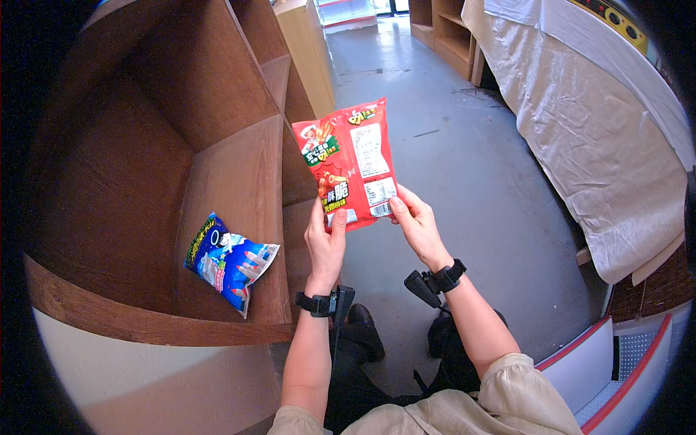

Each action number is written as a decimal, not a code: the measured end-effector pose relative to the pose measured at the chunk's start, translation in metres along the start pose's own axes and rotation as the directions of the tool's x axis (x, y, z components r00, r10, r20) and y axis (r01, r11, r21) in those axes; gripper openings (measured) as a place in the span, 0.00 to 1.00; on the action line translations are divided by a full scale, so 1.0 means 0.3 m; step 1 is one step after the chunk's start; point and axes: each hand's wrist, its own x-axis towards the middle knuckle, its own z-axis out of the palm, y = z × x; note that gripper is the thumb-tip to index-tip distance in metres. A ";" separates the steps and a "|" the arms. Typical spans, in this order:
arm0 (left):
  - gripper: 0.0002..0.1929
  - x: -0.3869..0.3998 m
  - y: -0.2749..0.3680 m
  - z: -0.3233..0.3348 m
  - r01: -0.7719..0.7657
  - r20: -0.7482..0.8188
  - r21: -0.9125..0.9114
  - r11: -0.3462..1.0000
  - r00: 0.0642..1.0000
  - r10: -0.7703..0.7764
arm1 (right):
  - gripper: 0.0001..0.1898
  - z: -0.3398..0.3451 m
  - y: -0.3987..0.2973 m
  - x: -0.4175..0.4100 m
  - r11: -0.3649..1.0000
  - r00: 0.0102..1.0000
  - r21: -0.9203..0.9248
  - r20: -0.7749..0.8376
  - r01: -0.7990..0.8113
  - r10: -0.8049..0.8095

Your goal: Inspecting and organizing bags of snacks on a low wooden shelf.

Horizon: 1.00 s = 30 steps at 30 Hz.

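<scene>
Both hands hold a red snack bag [348,163] above the grey floor, its printed back with text panels and a barcode turned up. My left hand [325,239] grips the lower left corner, thumb on the front and fingers behind. At the lower right corner, my right hand [418,223] pinches the bag with its thumb beside the barcode. A blue snack bag [231,261] lies on the brown wooden shelf [234,179] to the left, apart from my hands. Each wrist wears a black strap with a small device.
The wooden shelf unit [212,76] has upright dividers and fills the left side. On the right, a shiny beige cloth [587,119] drapes over something large. White shelving with red edges [576,348] stands at the lower right. Grey floor [413,163] runs between them toward a lighter wooden cabinet [307,49].
</scene>
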 end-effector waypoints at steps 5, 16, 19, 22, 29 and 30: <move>0.26 -0.004 0.015 0.002 0.009 0.009 -0.001 1.000 1.000 -0.009 | 0.25 -0.013 0.020 0.003 0.996 0.999 -0.085 -0.024 0.037 -0.040; 0.25 -0.005 0.017 0.000 0.086 0.032 0.020 0.996 0.996 -0.087 | 0.27 -0.019 0.026 0.006 0.995 0.999 -0.088 -0.011 0.050 -0.051; 0.25 -0.004 0.022 0.002 0.082 0.032 0.017 0.996 0.996 -0.083 | 0.26 -0.018 0.033 0.008 0.994 0.996 -0.081 -0.036 0.077 -0.080; 0.25 -0.003 0.034 0.002 0.090 0.039 0.014 0.996 0.995 -0.090 | 0.25 -0.019 0.043 0.012 0.994 0.995 -0.063 -0.033 0.087 -0.089; 0.25 0.001 0.030 -0.002 0.012 0.020 0.026 1.000 1.000 -0.013 | 0.26 -0.003 0.026 0.006 0.994 0.996 -0.061 -0.031 0.086 -0.088; 0.25 -0.002 0.025 0.001 -0.005 0.012 0.035 0.999 1.000 0.004 | 0.26 0.000 0.026 0.007 0.994 0.995 -0.063 -0.031 0.089 -0.091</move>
